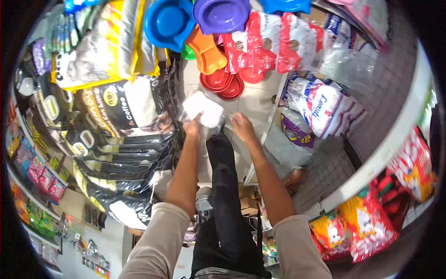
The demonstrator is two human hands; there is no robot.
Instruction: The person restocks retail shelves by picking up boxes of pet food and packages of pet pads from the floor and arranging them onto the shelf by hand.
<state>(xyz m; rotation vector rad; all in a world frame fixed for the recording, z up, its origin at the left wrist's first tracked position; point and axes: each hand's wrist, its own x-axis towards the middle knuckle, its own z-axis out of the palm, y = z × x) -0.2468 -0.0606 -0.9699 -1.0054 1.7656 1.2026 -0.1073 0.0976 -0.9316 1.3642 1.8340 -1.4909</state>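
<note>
A white, rounded-square pack in clear plastic (210,110) is in front of me, above my outstretched leg. My left hand (192,126) grips its lower left side, with the thumb lying over the white face. Just right of the pack is my right hand (242,127), its fingers curled and pressed together. Those fingertips are slightly blurred, and whatever they pinch cannot be made out. Beyond the pack, red pet bowls (223,83) lie on the tiled floor (251,104).
Large black cat-litter bags (125,111) are stacked at left, beneath a yellow-and-white bag (104,42). Blue (169,23) and purple bowls (221,15) hang over the far side near red-and-white packs (274,42). At right, plastic-wrapped packs (320,104) sit by a white shelf edge (371,172).
</note>
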